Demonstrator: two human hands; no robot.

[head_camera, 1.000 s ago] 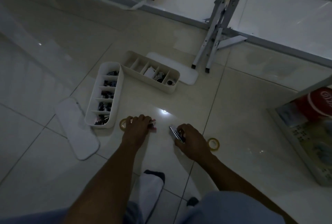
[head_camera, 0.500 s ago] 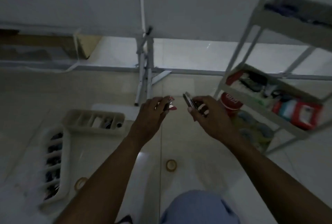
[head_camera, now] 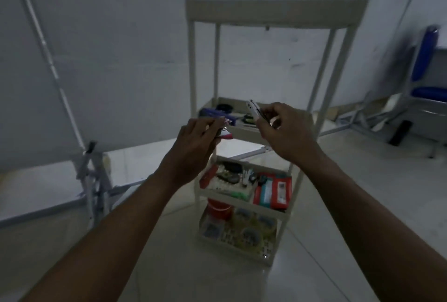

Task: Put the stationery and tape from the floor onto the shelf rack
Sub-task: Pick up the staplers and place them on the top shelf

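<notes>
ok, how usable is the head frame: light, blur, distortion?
Head view overall: dim and underexposed, colours muted. Head view top: wide-angle warp bends the top rail of the shelf rack. Head view right edge: blue chair smeared. Head view centre: left hand and right hand fairly sharp, but the pink-tipped item and white item they grip are too dark to identify.

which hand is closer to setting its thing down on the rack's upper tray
Right, probably. The right hand holds its white item above the tray rim; the left hand holds its pink item lower, level with that rim.
</notes>
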